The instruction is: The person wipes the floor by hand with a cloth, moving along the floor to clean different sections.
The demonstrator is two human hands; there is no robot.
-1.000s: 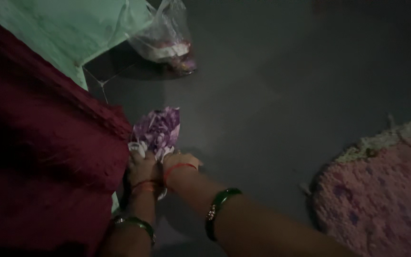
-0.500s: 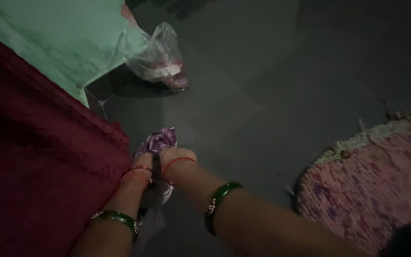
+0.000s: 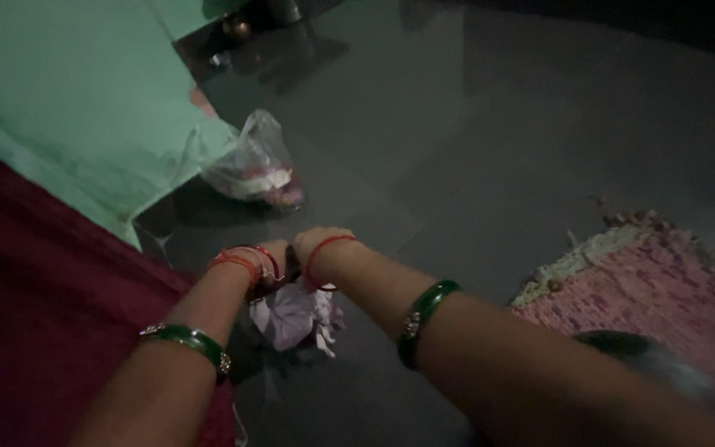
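Your left hand (image 3: 268, 258) and right hand (image 3: 318, 245) grip a purple-and-white plastic bag (image 3: 293, 314) together above the dark floor (image 3: 473, 132).

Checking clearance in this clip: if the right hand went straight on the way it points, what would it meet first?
Probably the clear plastic bag on the dark floor, up-left of the right hand; depth is unclear.

At the frame's centre the left hand (image 3: 268, 263) and right hand (image 3: 318, 245) meet side by side above a bundle of cloth (image 3: 295, 316) on the floor (image 3: 473, 149). A plastic bag (image 3: 250, 170) lies above them beside the wall (image 3: 68, 99) at upper left. A rug (image 3: 664, 290) lies at the right edge, and a blanket (image 3: 35, 314) fills the lower left.
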